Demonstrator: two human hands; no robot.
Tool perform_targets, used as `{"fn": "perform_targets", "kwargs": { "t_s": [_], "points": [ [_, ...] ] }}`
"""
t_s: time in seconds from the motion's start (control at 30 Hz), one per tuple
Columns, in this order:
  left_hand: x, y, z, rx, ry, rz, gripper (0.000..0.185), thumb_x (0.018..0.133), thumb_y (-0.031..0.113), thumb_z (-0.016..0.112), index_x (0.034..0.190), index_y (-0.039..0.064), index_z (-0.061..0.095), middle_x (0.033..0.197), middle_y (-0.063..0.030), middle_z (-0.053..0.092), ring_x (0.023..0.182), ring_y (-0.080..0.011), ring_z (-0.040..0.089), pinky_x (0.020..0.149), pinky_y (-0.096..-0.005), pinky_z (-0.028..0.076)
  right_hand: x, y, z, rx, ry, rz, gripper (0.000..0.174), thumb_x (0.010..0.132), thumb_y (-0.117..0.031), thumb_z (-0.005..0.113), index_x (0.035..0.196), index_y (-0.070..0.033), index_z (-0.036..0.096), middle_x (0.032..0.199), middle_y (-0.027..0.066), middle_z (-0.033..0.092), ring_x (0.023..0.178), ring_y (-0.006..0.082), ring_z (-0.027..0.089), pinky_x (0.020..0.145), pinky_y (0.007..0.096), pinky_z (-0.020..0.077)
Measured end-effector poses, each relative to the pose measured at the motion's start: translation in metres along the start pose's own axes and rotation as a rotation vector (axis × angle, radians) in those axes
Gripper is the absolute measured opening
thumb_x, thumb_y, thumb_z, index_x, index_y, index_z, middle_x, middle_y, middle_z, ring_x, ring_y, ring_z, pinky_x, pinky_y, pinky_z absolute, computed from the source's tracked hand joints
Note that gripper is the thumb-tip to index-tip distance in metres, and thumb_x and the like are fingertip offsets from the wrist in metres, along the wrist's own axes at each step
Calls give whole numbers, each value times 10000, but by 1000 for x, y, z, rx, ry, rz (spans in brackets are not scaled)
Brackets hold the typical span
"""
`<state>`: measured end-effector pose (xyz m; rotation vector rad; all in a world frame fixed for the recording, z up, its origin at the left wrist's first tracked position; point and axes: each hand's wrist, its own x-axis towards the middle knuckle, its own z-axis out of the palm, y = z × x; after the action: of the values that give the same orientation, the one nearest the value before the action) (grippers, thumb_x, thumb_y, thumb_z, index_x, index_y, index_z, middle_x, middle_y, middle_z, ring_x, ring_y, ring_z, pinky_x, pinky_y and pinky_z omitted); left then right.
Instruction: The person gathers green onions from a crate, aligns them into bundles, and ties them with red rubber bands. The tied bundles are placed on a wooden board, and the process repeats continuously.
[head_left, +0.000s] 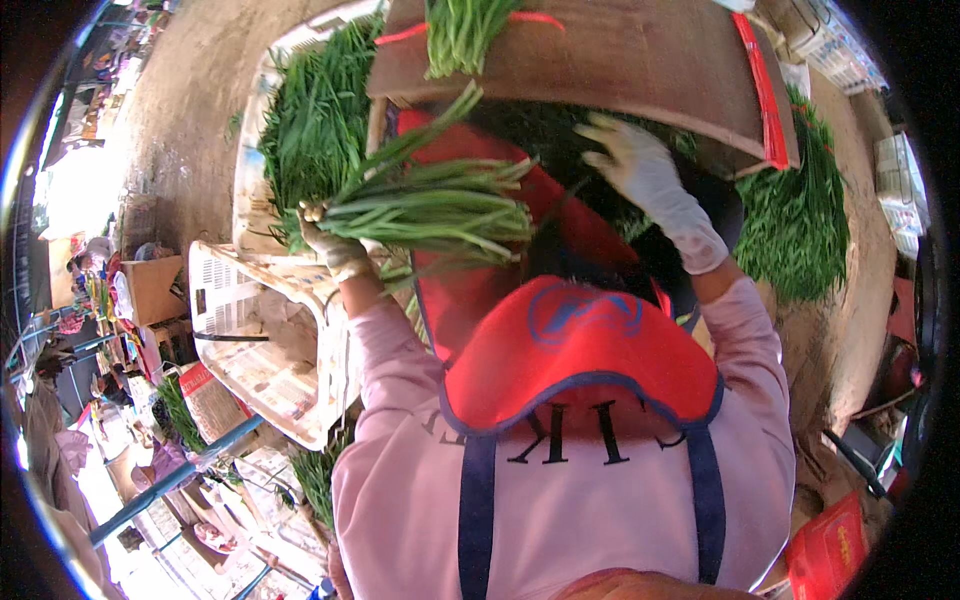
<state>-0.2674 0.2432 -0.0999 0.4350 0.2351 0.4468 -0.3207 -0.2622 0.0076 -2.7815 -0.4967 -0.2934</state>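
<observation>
My left hand (330, 238), in a pale glove, is closed around a bunch of long green leafy stalks (442, 214), whose cut ends point right over my red apron (600, 330). Gloved in white, my right hand (634, 161) is raised to the right of the bunch, fingers spread and holding nothing. A wooden table (615, 52) stands in front of me, with another bunch of green stalks (466, 37) on it, beside a red tie (540, 18). Red ties (761, 90) lie in a bundle at the table's right end.
A white crate heaped with greens (319, 120) stands left of the table. Nearer me on the left is a white plastic crate (262, 337). More greens (799, 217) lie at the right, past the table's edge. A blue pole (180, 480) crosses the lower left.
</observation>
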Motion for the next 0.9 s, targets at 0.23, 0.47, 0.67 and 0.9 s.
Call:
{"fn": "perform_targets", "kwargs": {
  "t_s": [0.23,0.47,0.67,0.9],
  "points": [
    [4,-1,3,-76,-91,-181,333,1004,235,441,701,144,547,537,42,510,486,-114,482,626,-304,461,31,-79,45,-162,22,-610,111,804,-198,576,881,-162,648,801,30,633,805,238,622,752,399,513],
    [19,3,-39,148,22,-46,318,1028,218,379,757,130,519,549,51,443,479,-99,411,566,-290,429,-13,14,14,-287,-348,-307,103,783,-129,625,848,-127,705,811,72,653,855,268,642,837,400,508],
    [17,-8,-61,-29,104,-64,256,979,194,436,768,137,570,519,57,461,476,-105,449,606,-305,447,-15,-6,11,240,51,-200,379,865,-447,667,1062,-124,681,1124,107,661,1025,292,636,887,429,505],
    [0,-8,-2,15,19,10,271,977,250,461,722,175,515,562,82,470,496,-98,469,576,-292,445,21,-97,59,674,-394,87,646,870,-549,633,1242,-21,595,1139,214,664,1054,346,650,921,398,499]
  ]
}}
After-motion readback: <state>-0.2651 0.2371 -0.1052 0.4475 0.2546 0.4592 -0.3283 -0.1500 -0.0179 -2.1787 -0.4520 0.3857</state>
